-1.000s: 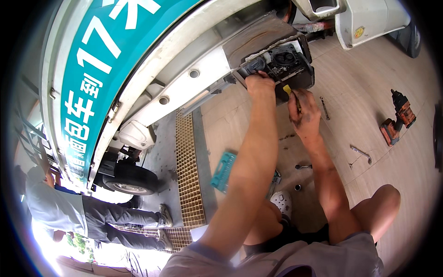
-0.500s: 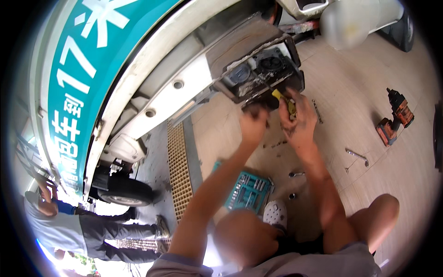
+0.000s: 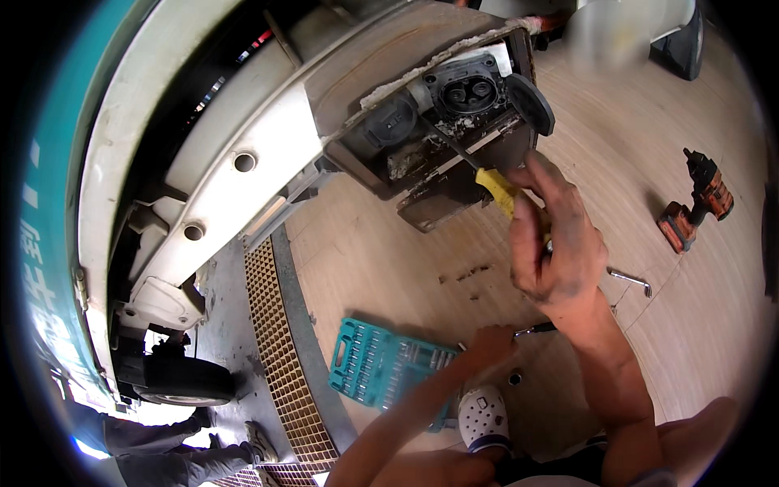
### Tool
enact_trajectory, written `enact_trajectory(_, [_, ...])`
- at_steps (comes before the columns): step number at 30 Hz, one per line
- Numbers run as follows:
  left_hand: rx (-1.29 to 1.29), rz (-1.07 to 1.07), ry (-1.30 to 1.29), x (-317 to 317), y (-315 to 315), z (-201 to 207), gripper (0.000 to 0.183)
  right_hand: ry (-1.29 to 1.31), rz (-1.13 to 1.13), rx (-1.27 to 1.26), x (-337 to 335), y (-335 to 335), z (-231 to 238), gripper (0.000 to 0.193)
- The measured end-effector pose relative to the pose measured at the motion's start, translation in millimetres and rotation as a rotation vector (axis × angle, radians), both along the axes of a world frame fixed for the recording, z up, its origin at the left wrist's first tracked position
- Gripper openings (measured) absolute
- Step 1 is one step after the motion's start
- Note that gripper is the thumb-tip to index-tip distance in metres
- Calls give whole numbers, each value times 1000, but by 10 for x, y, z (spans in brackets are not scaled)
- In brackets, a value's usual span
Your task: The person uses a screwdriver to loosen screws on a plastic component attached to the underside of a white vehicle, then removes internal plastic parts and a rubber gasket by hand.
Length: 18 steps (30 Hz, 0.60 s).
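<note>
My right hand (image 3: 560,235) is closed round the yellow handle of a screwdriver (image 3: 495,191). Its dark shaft runs up and left into an open metal housing (image 3: 385,183) on the vehicle's side, the tip close to a round dark cover (image 3: 393,122). Beside that cover sits a dark socket (image 3: 469,95) with two round contacts, its hinged cap (image 3: 531,105) swung open. My left hand (image 3: 493,344) is low near the floor, at the metal end of a tool with a dark handle (image 3: 535,329). Its fingers are mostly hidden, so its grip cannot be made out.
A teal socket set case (image 3: 357,365) lies open beside my left forearm. On the right floor are an orange-black cordless driver (image 3: 694,203) and a wrench (image 3: 630,281). A yellow floor grating (image 3: 276,325) runs under the vehicle. A person's legs (image 3: 174,450) show at lower left.
My left hand has left the housing and dropped to the floor near the dark-handled tool. My right hand still holds the screwdriver. The view has moved closer to the housing.
</note>
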<state>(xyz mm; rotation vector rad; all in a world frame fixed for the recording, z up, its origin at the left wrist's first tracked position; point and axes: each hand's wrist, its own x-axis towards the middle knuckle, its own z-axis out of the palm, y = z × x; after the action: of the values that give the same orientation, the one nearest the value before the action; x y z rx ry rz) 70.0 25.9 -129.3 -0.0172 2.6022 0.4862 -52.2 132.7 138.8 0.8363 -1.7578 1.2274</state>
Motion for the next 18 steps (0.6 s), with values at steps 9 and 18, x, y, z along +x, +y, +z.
enact_trajectory(9, [9, -31, 405, 85, -266, 231, 34, -37, 227, -89, 33, -31, -262, 32])
enact_trajectory(18, [-921, -347, 1124, -756, -976, 3296, 17, -142, 93, -266, -43, -114, -287, 38])
